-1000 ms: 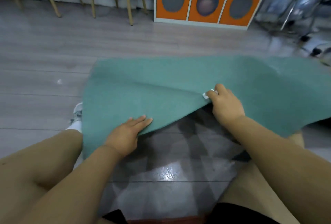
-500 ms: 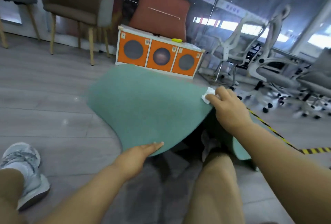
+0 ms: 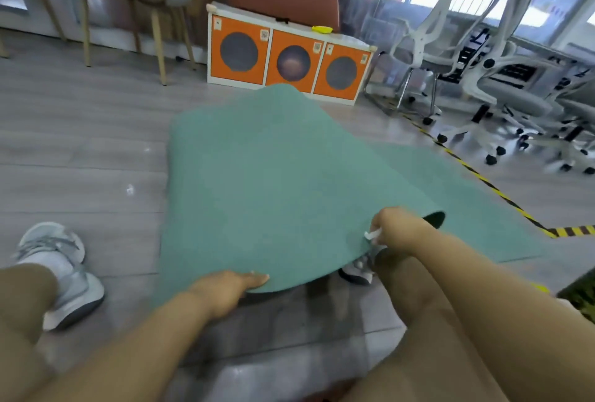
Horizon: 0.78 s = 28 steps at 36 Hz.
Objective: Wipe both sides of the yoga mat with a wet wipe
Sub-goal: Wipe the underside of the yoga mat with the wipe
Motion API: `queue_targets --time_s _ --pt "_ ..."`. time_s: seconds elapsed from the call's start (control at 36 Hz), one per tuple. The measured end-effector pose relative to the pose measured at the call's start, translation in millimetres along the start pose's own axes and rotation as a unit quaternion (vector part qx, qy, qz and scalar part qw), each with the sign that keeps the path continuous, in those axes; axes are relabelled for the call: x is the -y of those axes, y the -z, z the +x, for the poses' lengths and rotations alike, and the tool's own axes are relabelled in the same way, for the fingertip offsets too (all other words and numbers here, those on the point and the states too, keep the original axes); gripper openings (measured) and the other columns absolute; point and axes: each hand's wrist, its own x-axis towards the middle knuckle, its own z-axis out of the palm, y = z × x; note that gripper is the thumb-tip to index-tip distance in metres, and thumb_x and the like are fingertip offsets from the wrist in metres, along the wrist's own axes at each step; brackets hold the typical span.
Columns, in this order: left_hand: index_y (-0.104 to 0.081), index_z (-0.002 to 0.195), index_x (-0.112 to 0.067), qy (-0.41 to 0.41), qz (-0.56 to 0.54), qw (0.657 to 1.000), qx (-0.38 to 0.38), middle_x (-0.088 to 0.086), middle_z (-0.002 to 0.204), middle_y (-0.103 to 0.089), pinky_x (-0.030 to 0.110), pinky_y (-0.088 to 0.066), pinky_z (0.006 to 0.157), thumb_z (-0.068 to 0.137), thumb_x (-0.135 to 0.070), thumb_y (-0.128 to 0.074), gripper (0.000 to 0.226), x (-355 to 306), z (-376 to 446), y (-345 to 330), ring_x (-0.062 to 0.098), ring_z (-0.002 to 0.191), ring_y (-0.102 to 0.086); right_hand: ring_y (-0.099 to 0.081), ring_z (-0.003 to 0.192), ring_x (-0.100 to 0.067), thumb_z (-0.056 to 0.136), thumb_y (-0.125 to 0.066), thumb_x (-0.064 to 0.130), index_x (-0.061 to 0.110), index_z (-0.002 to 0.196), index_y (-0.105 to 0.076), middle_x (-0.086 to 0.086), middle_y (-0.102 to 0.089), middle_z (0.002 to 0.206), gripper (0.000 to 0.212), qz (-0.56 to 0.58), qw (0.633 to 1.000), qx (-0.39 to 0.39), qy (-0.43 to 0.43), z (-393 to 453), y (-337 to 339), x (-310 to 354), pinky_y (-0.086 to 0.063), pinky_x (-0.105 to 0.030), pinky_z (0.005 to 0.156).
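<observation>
The green yoga mat (image 3: 277,182) is lifted and folding away from the person over the grey floor (image 3: 80,150). The left hand (image 3: 225,289) holds its near edge, fingers fairly straight on top. The right hand (image 3: 397,229) grips the edge further right, pinching a white wet wipe (image 3: 372,235) against it.

Your arms (image 3: 128,347) are bare to the frame's edge with no sleeve or watch, your legs (image 3: 428,321) bare too, and you wear grey-and-white laced sneakers (image 3: 61,269) with pale soles over a white sock (image 3: 53,261).
</observation>
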Motion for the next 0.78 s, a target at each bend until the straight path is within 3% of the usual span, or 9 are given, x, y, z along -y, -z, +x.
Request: queue_targets --time_s 0.06,0.14,0.19,0.28,0.39,0.47,0.61,0.78 --pt "-0.051 0.135 -0.030 0.034 0.013 0.999 0.040 0.002 0.137 -0.053 0.030 -0.036 0.102 0.091 -0.062 -0.034 0.057 8.5 -5.6 -8.2 0.022 0.125 -0.048 -0.060 0.096 -0.027 0.086 -0.061 0.025 0.005 0.103 -0.066 -0.012 -0.067 0.103 0.026 0.011 1.000 0.026 -0.004 4.3 -9.7 7.6 -0.040 -0.029 0.070" --pt "-0.045 0.140 -0.031 0.093 -0.012 0.992 0.089 0.005 0.142 -0.048 0.029 -0.035 0.103 0.095 -0.054 -0.036 0.051 17.8 -9.6 -18.4 0.023 0.127 -0.047 -0.059 0.095 -0.025 0.088 -0.058 0.024 0.007 0.104 -0.066 -0.010 -0.066 0.103 0.024 0.046 0.999 0.019 0.007 14.2 -24.9 23.6 -0.044 -0.031 0.074" --pt "-0.035 0.144 -0.036 0.071 -0.016 0.991 0.114 -0.001 0.151 -0.035 0.024 -0.028 0.109 0.099 -0.036 -0.041 0.045 17.5 -11.2 -24.0 0.018 0.135 -0.038 -0.058 0.096 -0.025 0.090 -0.056 0.028 0.008 0.104 -0.066 -0.009 -0.065 0.103 0.026 0.079 0.997 0.008 0.018 19.8 -33.0 38.3 -0.045 -0.031 0.077" --pt "-0.028 0.145 -0.040 0.038 0.009 0.989 0.144 -0.004 0.153 -0.029 0.022 -0.023 0.112 0.096 -0.022 -0.047 0.056 14.4 -14.3 -33.8 0.016 0.139 -0.032 -0.057 0.099 -0.027 0.092 -0.053 0.030 0.007 0.104 -0.065 -0.011 -0.063 0.106 0.029 0.101 0.994 0.020 0.046 29.9 -46.8 63.5 -0.046 -0.032 0.082" --pt "-0.031 0.146 -0.032 0.020 0.016 0.978 0.206 -0.004 0.151 -0.034 0.027 -0.027 0.113 0.089 -0.037 -0.060 0.064 23.9 -7.8 -49.8 0.018 0.138 -0.035 -0.057 0.101 -0.029 0.093 -0.051 0.028 0.007 0.104 -0.065 -0.012 -0.062 0.108 0.027 0.120 0.990 0.039 0.066 51.0 -61.5 94.6 -0.044 -0.030 0.082" --pt "-0.043 0.141 -0.027 0.040 -0.014 0.971 0.236 -0.006 0.148 -0.040 0.027 -0.028 0.112 0.089 -0.048 -0.058 0.058 35.5 -1.7 -53.5 0.014 0.135 -0.039 -0.057 0.099 -0.029 0.093 -0.050 0.028 0.007 0.099 -0.064 -0.014 -0.063 0.106 0.025 0.118 0.988 0.050 0.084 69.1 -68.6 113.4 -0.043 -0.029 0.079" --pt "-0.044 0.141 -0.018 0.101 -0.019 0.976 0.192 0.002 0.146 -0.043 0.027 -0.031 0.109 0.096 -0.039 -0.048 0.049 72.7 12.1 -42.2 0.019 0.133 -0.040 -0.056 0.102 -0.030 0.094 -0.049 0.024 0.012 0.101 -0.063 -0.012 -0.059 0.111 0.020 0.110 0.988 0.050 0.098 103.9 -81.7 138.4 -0.042 -0.029 0.079" --pt "-0.055 0.120 -0.021 0.187 0.045 0.967 0.168 0.005 0.130 -0.053 0.031 -0.041 0.094 0.092 -0.033 -0.050 0.031 134.3 23.5 -21.2 0.024 0.120 -0.050 -0.054 0.104 -0.031 0.098 -0.039 0.018 0.014 0.116 -0.058 -0.012 -0.047 0.118 0.026 0.139 0.986 0.041 0.087 146.7 -97.2 162.8 -0.043 -0.032 0.087"
